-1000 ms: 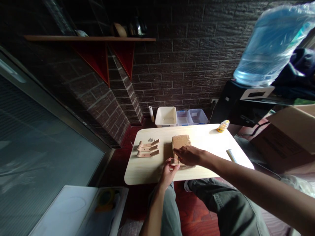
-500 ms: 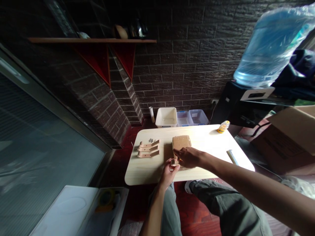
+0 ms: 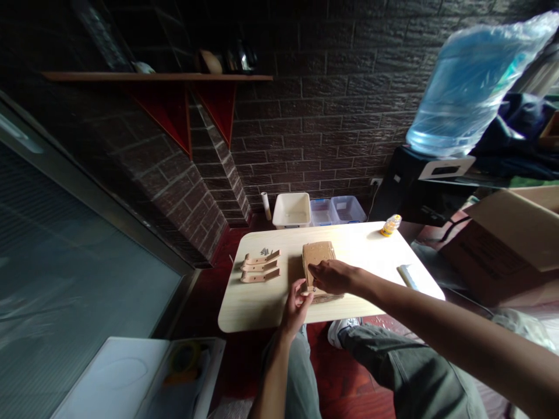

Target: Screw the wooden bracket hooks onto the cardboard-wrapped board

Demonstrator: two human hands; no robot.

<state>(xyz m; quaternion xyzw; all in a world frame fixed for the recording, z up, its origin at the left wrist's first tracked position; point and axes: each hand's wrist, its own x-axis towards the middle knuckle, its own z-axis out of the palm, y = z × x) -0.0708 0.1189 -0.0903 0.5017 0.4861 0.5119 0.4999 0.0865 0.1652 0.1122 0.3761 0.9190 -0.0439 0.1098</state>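
Note:
Over the near left corner of a flat cardboard stack [image 3: 321, 251], my left hand [image 3: 294, 308] pinches a small light wooden piece [image 3: 307, 292], mostly hidden by the fingers. My right hand [image 3: 332, 277] lies over the cardboard with its fingers closed beside that piece, index finger pointing left. What it grips is hidden; a small shiny tip shows between the two hands. To their left, three bent wooden pieces with holes [image 3: 261, 267] lie side by side. Behind those is a little pile of screws [image 3: 265, 252].
A small bottle with yellow parts [image 3: 391, 226] stands at the table's far right corner. Nearer on the right lies a pale flat tube-like item [image 3: 407, 276]. Beyond the table [image 3: 244, 311] are a cream bin [image 3: 292, 210] and two clear bins [image 3: 348, 209]. A cardboard box [image 3: 498, 250] stands right.
The wooden piece has turned in my left fingers, showing a thinner edge. An orange bit by my right fingers no longer shows. The whole view has shifted slightly.

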